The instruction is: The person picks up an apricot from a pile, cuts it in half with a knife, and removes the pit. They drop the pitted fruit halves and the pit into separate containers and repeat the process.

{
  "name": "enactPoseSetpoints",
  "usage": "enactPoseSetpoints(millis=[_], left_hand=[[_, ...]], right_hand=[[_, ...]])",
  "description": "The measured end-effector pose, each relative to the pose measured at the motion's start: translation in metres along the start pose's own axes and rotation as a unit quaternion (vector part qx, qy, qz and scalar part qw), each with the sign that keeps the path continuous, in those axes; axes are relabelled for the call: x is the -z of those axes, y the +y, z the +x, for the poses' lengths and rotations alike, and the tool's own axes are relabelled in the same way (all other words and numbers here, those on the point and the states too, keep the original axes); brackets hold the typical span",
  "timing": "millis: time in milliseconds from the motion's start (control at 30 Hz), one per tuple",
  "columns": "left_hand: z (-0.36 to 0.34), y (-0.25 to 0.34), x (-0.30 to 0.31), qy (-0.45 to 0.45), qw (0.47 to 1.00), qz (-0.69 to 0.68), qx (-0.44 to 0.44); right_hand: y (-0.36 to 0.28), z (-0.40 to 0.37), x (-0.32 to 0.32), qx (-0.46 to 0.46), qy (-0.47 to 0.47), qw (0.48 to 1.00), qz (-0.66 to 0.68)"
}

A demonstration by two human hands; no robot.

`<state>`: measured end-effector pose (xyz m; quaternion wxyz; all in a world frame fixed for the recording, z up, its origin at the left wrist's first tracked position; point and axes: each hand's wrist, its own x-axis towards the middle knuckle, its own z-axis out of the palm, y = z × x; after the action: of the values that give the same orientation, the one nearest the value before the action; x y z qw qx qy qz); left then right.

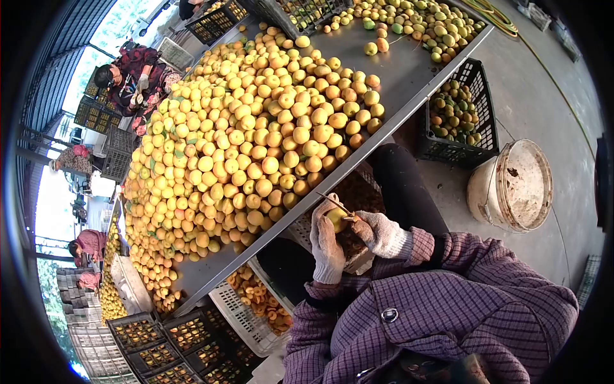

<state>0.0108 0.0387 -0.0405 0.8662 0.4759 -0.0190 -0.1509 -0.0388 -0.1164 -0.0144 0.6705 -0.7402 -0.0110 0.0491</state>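
Observation:
My gloved left hand (327, 249) is closed around a yellow-green apricot (336, 219), held upright over my lap. In my gloved right hand (385, 237) is a small knife, its thin blade (335, 203) lying across the top of the fruit. Both white gloves are stained brown at the fingers. Below the hands is a container (358, 261) with brownish bits in it, partly hidden by the gloves. Just beyond my hands runs the metal table edge (294, 214), with a large heap of apricots (256, 128) on the table.
A white crate (224, 304) of split apricots stands at left, near stacked black crates (173, 342). On the right are a black crate (485, 109) of greenish-brown fruit and a dirty white bucket (511, 185). Other people, one in a dark patterned top (131, 67), sit across the table.

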Motion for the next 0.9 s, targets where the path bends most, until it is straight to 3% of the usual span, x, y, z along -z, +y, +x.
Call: enactPoseSetpoints(millis=[33,67,167,233,367,433,500,567,700,833,867,900], left_hand=[[-0.001,-0.003,-0.002,0.081,0.996,-0.011,0.019],[-0.006,0.0,0.001,0.031,0.999,0.031,-0.03],[-0.002,0.002,-0.012,0.056,0.993,0.096,-0.043],[0.0,0.002,-0.017,0.079,0.99,0.108,-0.046],[0.006,0.001,-0.015,0.054,0.974,0.176,-0.133],[0.011,0.007,-0.017,0.054,0.904,0.359,-0.227],[0.005,0.013,-0.016,0.067,0.894,0.386,-0.218],[0.007,0.005,-0.013,0.103,0.983,0.111,-0.106],[0.007,0.007,0.0,0.084,0.992,0.021,-0.088],[0.007,-0.002,0.008,0.11,0.978,0.138,-0.109],[0.006,-0.005,0.011,0.111,0.978,0.138,-0.107],[0.008,-0.005,0.008,0.15,0.984,0.052,-0.085]], right_hand=[[-0.001,0.001,0.0,-0.001,0.0,1.0,-0.001],[-0.002,0.002,-0.003,-0.024,0.0,1.0,0.005],[0.013,0.005,-0.011,-0.036,0.006,0.999,0.007],[0.011,0.01,-0.018,-0.053,0.011,0.995,0.08],[0.009,0.019,-0.025,-0.095,0.016,0.981,0.169],[0.01,0.022,-0.022,-0.126,0.0,0.979,0.162],[0.023,0.026,-0.028,-0.093,0.024,0.993,0.066],[0.023,0.03,-0.031,-0.02,0.01,0.998,0.067],[0.0,0.036,-0.016,0.033,-0.04,0.997,-0.054],[-0.029,0.044,0.006,0.021,-0.14,0.924,-0.356],[-0.03,0.048,0.007,0.019,-0.14,0.924,-0.355],[-0.029,0.051,0.006,0.048,-0.139,0.907,-0.395]])
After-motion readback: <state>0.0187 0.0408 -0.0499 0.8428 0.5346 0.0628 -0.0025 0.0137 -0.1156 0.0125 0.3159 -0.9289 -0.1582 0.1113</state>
